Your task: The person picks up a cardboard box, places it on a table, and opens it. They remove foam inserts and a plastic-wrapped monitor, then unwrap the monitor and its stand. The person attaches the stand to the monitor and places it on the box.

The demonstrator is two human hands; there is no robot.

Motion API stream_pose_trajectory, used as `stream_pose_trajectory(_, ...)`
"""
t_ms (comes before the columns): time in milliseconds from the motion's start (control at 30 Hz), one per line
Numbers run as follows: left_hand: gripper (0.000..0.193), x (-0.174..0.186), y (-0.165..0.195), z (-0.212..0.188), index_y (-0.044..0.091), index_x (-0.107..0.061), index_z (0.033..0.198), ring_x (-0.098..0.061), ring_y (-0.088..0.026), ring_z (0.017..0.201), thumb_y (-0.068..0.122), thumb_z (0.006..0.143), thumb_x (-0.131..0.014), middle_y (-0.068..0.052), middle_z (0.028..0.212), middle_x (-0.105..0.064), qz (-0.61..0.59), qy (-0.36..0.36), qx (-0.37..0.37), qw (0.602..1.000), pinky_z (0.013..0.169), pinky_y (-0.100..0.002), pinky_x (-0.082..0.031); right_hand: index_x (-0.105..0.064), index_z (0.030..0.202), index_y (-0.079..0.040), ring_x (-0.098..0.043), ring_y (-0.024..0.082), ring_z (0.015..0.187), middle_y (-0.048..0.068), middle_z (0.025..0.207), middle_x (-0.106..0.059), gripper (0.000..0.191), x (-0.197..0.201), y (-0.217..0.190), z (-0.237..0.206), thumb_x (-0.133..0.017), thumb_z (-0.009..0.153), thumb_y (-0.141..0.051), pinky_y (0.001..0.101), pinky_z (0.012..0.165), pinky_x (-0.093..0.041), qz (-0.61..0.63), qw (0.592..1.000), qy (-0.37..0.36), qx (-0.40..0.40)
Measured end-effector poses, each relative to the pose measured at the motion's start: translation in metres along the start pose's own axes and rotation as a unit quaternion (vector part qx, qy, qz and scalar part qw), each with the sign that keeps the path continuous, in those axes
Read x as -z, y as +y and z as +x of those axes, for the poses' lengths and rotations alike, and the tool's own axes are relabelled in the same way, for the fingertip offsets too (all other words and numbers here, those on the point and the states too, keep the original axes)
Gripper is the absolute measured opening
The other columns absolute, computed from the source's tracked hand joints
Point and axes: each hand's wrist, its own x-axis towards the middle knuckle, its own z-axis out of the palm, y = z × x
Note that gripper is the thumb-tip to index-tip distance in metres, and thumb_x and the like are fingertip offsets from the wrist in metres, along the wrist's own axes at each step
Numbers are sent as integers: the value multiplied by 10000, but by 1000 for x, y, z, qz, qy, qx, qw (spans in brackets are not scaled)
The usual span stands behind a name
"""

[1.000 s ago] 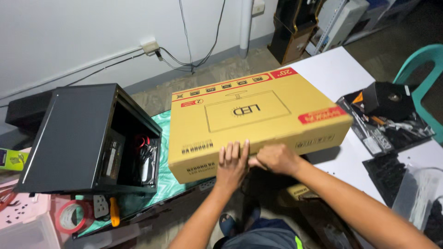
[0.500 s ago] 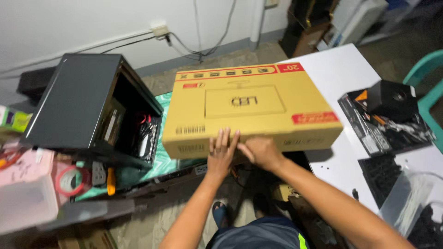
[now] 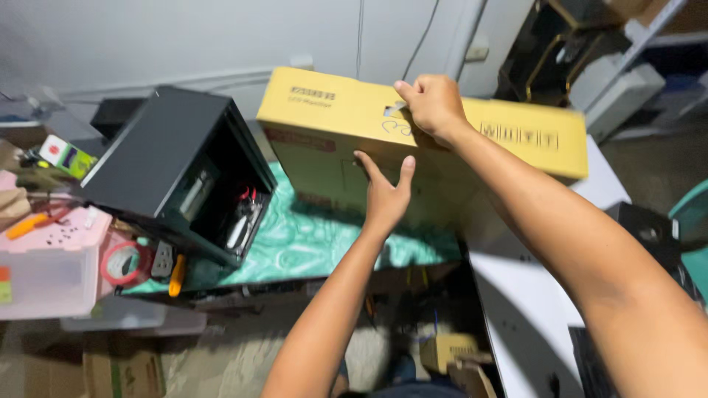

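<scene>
A long flat yellow cardboard box (image 3: 324,125) stands tilted up on its edge over the green patterned mat (image 3: 310,243). My right hand (image 3: 434,105) grips the box's top edge near a cut-out handle hole. My left hand (image 3: 385,190) presses flat, fingers spread, against the box's shaded near face. An open black computer case (image 3: 173,166) with cables inside sits just left of the box.
A white table (image 3: 523,309) lies under the right end of the box. At the left are a pink plastic container (image 3: 51,265), a red tape roll (image 3: 124,263) and small tools. A teal chair (image 3: 689,217) shows at the right edge, shelving behind.
The box lay flat on the table with both hands at its near edge; now it is tipped up on edge, my right hand on top and my left on its face.
</scene>
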Motion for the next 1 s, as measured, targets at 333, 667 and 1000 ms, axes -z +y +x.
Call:
stream_pose_trajectory(333,1123,23,18,102,-125,-81,1552,-120,-487,1525,572,925,-697,-387,1607,-175,148,-13,24,989,1214,-498,-200,-559,851,-58,-375,122,486,4,642,-486,302,-26,7,2,-537,1054,-281,288,441,-365,343,884,-125,-292)
stream_pose_trajectory(667,528,108,69,134,74,-495,1416,-664,-280,1126,258,926,-564,-171,1212,-702,82,-286,0,955,938,-371,-526,-516,903,-21,-451,112,536,43,729,-486,150,-64,-60,-21,-423,1016,-54,277,526,-502,541,775,-66,-321)
stream_pose_trajectory(1000,573,76,50,150,62,-514,1434,-614,-367,1254,221,894,-620,-234,1320,-643,269,-205,-94,936,1049,-413,-482,-501,893,63,-558,223,691,133,804,-521,91,-71,-56,-13,-434,939,104,408,900,-607,633,714,62,-293)
